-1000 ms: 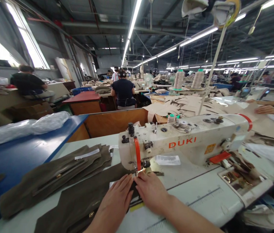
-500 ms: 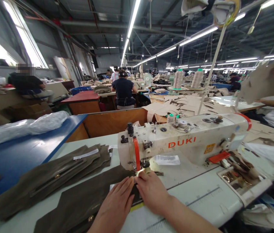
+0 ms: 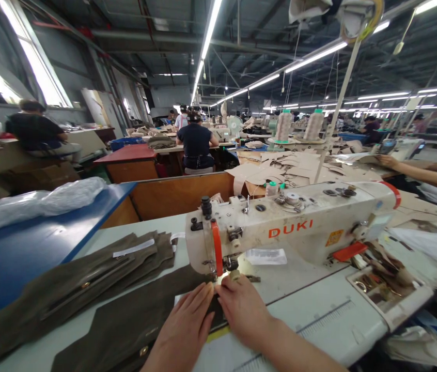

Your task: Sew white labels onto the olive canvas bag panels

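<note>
A dark olive fabric piece (image 3: 125, 315) lies on the sewing machine bed, one end under the needle area of the white sewing machine (image 3: 292, 227). Pressed flat on it, fingers stretched, is my left hand (image 3: 187, 323), its tips just in front of the presser foot. My right hand (image 3: 245, 310) sits close beside it, fingers curled down onto the fabric edge at the lit needle spot. The hands almost touch at the fingertips and hide the stitching point. A bit of white label (image 3: 178, 298) shows beside my left hand.
More olive pieces (image 3: 67, 289) with zips are stacked on the left. Beyond them stands a blue table (image 3: 51, 227) with a plastic-wrapped bundle. A parts tray (image 3: 389, 294) is at right. A co-worker's hand (image 3: 389, 161) handles beige fabric; other people sit farther back.
The co-worker at the right has lowered the raised beige fabric to the table. My hands stay almost in place at the needle; the view has shifted slightly.
</note>
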A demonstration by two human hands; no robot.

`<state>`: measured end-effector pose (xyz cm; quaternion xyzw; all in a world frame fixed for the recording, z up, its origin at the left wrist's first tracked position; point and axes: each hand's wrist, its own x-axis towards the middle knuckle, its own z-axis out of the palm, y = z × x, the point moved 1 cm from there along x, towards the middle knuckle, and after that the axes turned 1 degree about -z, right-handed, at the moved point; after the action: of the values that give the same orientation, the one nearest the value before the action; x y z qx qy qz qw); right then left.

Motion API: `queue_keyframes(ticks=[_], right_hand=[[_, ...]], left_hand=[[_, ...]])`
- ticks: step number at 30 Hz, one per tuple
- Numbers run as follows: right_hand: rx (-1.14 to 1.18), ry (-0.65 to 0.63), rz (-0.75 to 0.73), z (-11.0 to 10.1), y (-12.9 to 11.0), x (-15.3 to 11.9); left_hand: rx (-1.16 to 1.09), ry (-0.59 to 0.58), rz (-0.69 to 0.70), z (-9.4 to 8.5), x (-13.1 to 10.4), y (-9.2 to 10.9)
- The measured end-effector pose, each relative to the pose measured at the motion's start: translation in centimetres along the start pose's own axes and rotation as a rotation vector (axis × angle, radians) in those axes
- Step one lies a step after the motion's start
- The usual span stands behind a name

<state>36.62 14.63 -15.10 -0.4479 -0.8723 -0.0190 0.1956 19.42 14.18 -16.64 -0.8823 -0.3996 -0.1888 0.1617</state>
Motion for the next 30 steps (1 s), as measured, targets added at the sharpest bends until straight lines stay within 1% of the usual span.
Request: queue_keyframes(ticks=[7,11,15,18,24,30], right_hand=[[0.009,-0.019,0.034,-0.3,-0.1,-0.1],[0.019,-0.011,0.047,-0.2,-0.1,-0.1],[0.010,-0.001,0.043,0.0,-0.1,-0.2],[-0.001,0.013,0.043,0.0,-0.1,-0.2],[-0.028,0.035,0.011,0.1,-0.1,-0.3],[-0.018,0.063,0.039,-0.1,0.0,-0.5]], left_hand=[[-0.043,-0.011,0.003,-0.1,0.2,-0.2],[-0.067,-0.024,-0.010,0.0,0.2,-0.3],[-0.060,0.004,-0.002,0.0,0.2,-0.2],[-0.096,-0.019,-0.028,0.0,0.3,-0.3],[-0.125,-0.053,-0.059,0.3,1.0,-1.1],[-0.104,-0.074,-0.080,0.4,1.8,-1.8]])
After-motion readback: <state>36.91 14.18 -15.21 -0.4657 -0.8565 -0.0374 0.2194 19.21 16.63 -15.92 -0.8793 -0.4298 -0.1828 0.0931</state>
